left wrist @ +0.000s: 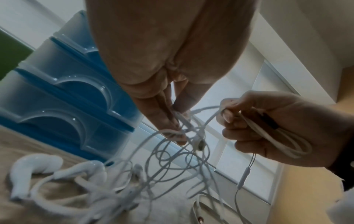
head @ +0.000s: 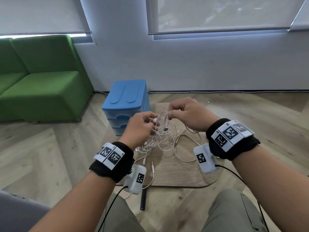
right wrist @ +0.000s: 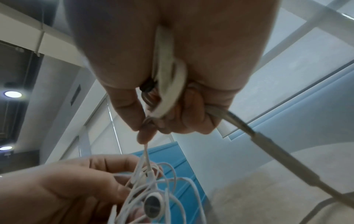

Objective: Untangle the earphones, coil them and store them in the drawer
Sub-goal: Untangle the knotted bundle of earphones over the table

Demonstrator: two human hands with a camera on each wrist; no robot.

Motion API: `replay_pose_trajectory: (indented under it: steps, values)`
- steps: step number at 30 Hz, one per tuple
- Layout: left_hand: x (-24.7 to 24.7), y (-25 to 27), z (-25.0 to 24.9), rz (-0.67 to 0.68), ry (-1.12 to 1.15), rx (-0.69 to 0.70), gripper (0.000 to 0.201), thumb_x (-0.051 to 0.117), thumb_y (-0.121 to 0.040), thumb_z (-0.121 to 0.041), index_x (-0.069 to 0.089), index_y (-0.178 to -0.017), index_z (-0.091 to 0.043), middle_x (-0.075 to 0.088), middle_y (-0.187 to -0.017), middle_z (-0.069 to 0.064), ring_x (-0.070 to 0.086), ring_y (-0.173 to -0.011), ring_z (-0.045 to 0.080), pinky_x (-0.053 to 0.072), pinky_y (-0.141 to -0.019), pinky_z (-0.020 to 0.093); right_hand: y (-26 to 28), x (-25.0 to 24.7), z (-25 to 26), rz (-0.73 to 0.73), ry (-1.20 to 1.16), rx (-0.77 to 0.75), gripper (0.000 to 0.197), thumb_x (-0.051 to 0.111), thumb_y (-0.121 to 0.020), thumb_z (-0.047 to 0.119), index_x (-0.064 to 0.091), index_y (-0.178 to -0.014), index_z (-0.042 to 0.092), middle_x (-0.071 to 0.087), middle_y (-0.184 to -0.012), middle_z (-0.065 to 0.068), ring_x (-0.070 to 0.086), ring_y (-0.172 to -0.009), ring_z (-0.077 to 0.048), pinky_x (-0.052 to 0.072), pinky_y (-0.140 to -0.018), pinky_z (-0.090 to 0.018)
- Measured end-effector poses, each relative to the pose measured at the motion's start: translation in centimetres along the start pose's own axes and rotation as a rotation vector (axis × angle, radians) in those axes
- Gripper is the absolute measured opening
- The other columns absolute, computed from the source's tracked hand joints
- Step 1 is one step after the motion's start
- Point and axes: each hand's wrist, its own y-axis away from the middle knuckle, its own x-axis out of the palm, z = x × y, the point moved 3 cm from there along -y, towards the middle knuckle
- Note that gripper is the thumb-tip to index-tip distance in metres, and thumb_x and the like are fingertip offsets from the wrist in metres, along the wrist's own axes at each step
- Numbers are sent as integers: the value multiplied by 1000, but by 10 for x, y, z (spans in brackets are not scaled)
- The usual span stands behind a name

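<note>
A tangle of white earphones (head: 158, 139) hangs between both hands above a small wooden table (head: 184, 174), its lower loops and jack plugs lying on the top. My left hand (head: 142, 126) pinches a bunch of cords (left wrist: 180, 121) near an earbud (right wrist: 153, 204). My right hand (head: 185, 114) pinches one cord (right wrist: 146, 150) pulled up from the knot, with a few coiled loops (right wrist: 172, 84) tucked in its palm. The blue drawer unit (head: 127, 104) stands just behind the hands, its translucent drawers (left wrist: 63, 94) all pushed in.
A green sofa (head: 38, 79) sits on the floor at the left. A white wall with blinds runs behind the drawer unit. My knees (head: 234, 213) are at the table's near edge. An inline remote (left wrist: 244, 175) dangles below the right hand.
</note>
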Motion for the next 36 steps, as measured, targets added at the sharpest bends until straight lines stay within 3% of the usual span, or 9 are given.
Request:
replay_pose_trajectory:
  steps: [8,14,21,23,26,28,31,33,36]
  values:
    - [1,3,-7,56,79,-33,33,51,-96,6,72,-109,-16,79,-90,3,75,-78,19,56,-69,27,-6,-2,-5,10,-19,-43,15,60,-100,22,71,-90,21,66,-75,31,64,-79,-27,54,-81,-45]
    - [1,2,-5,89,-159,14,43,62,-94,0,64,-131,-23,74,-113,-1,72,-107,19,60,-89,34,-9,-11,0,-34,-134,-69,15,61,-100,15,73,-92,14,50,-67,10,44,-51,1,35,-55,-11]
    - [3,10,-46,253,67,275,84,69,-91,-12,28,-163,-27,51,-153,-1,54,-129,-6,44,-104,12,-9,-18,12,92,-71,-155,10,68,-97,18,75,-89,15,60,-67,20,54,-71,1,41,-75,-22]
    - [9,7,-49,314,120,258,76,73,-89,-17,39,-157,-23,64,-135,1,62,-124,10,47,-111,33,-10,-19,18,98,-106,-176,14,65,-99,20,73,-93,10,63,-73,14,56,-70,1,41,-74,-18]
    - [6,1,-45,280,82,190,24,71,-97,-15,70,-122,-18,75,-92,2,69,-90,21,53,-103,56,-12,-27,16,41,-235,-65,35,50,-106,35,69,-101,6,47,-66,7,41,-56,-6,36,-55,-19]
    - [0,2,-44,253,74,154,13,68,-100,-18,79,-104,-12,75,-91,10,63,-76,21,60,-86,49,-12,-36,5,-19,-311,39,44,40,-108,43,69,-106,10,44,-70,3,37,-57,-9,31,-52,-23]
    - [-7,9,-49,339,176,45,42,57,-105,-35,77,-104,2,42,-67,8,39,-53,13,50,-61,23,-9,-46,-18,-91,-443,136,46,39,-108,39,70,-109,5,41,-67,4,33,-57,-9,25,-54,-27]
    - [-8,14,-54,421,187,13,57,53,-104,-50,78,-101,1,28,-64,0,28,-49,11,41,-55,23,-8,-49,-29,-125,-528,142,36,46,-102,31,70,-107,4,39,-66,4,32,-57,-9,22,-54,-28]
    - [-11,15,-60,414,221,86,42,60,-99,-44,76,-91,-6,25,-63,-1,23,-52,13,35,-53,24,-7,-51,-40,-189,-629,177,36,53,-75,18,70,-104,4,43,-68,1,37,-59,-9,26,-54,-26]
